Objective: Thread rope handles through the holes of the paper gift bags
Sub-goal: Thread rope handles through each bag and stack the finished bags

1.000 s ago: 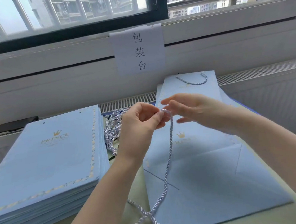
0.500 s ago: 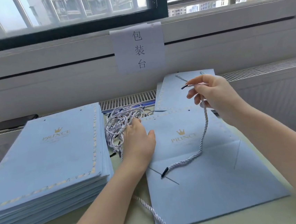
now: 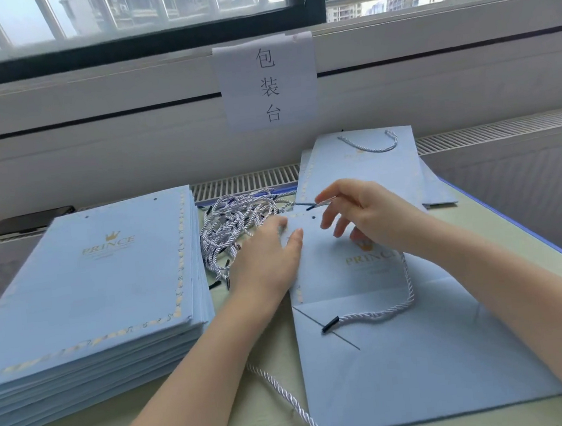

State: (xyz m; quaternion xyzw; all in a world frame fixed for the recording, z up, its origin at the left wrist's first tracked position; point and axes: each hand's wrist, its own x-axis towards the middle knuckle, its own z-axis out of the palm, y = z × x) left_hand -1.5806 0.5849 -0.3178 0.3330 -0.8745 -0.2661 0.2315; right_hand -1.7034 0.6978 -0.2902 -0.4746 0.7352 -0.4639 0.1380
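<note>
One hand [image 3: 369, 216] pinches rope [image 3: 408, 283] above bag [image 3: 406, 355]

— What hangs on the wall under the window [image 3: 137, 17]?
— A white paper sign [image 3: 267, 83] with three black characters, taped to the sill

— And to the far left?
— A dark phone [image 3: 26, 222] lying flat on the radiator grille [image 3: 245, 182], behind the pale green table [image 3: 244, 419]

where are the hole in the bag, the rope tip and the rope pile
hole [image 3: 313, 216]: head view, the hole itself near the bag's top edge
rope tip [image 3: 310, 207]: head view, its black end
rope pile [image 3: 235, 217]: head view, tangle's middle
</note>
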